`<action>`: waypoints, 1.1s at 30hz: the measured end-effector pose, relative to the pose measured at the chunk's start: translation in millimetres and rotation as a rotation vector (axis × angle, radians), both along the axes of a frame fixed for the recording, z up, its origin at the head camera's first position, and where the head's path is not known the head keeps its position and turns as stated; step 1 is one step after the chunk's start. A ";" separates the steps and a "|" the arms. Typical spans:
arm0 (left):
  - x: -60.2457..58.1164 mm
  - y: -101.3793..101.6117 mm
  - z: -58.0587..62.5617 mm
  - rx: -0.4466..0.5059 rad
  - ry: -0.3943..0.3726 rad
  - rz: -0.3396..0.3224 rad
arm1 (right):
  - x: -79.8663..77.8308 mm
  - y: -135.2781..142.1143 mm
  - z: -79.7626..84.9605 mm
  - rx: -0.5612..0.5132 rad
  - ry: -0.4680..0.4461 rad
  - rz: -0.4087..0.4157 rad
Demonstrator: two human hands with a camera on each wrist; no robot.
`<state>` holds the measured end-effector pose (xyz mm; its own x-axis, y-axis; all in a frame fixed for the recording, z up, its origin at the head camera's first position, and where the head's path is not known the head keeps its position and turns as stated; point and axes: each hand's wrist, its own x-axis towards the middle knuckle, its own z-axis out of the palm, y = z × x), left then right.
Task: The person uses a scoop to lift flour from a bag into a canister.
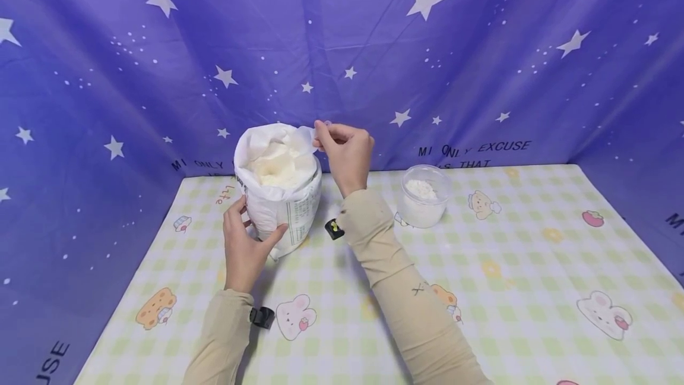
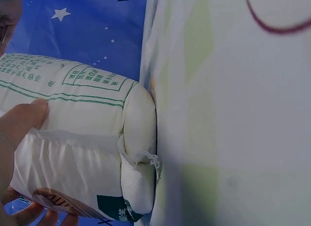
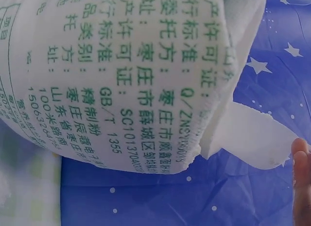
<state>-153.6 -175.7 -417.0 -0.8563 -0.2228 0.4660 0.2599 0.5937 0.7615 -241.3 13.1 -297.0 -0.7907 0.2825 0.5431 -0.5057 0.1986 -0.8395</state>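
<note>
A white cloth-like flour bag [image 1: 280, 207] stands upright with its mouth rolled open, and pale flour [image 1: 275, 165] shows inside with a hollow in it. My left hand [image 1: 246, 245] grips the bag low down, thumb on the printed front and fingers round the left side; the left wrist view shows this thumb [image 2: 26, 119] on the cloth. At the bag's right rim my right hand [image 1: 350, 153] pinches a translucent white scoop [image 3: 255, 138]. Its wide rounded part lies against the rim; the hand hides some of the rest.
A clear round plastic tub [image 1: 422, 210] holding white powder stands to the right of my right forearm. A green-and-white checked tablecloth [image 1: 342, 325] covers the table. Behind it hangs a purple-blue star-printed curtain [image 1: 363, 28], close behind the bag.
</note>
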 end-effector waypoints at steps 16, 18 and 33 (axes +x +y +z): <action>-1.0 0.0 -2.1 -0.007 0.001 0.008 | -1.4 1.6 -6.3 0.046 0.043 0.029; -1.6 -0.2 -2.4 -0.006 0.001 0.008 | -1.6 2.4 -7.0 0.027 0.059 0.039; -2.0 0.5 -0.5 -0.006 -0.008 0.013 | -3.6 -1.8 -16.2 0.046 0.129 0.063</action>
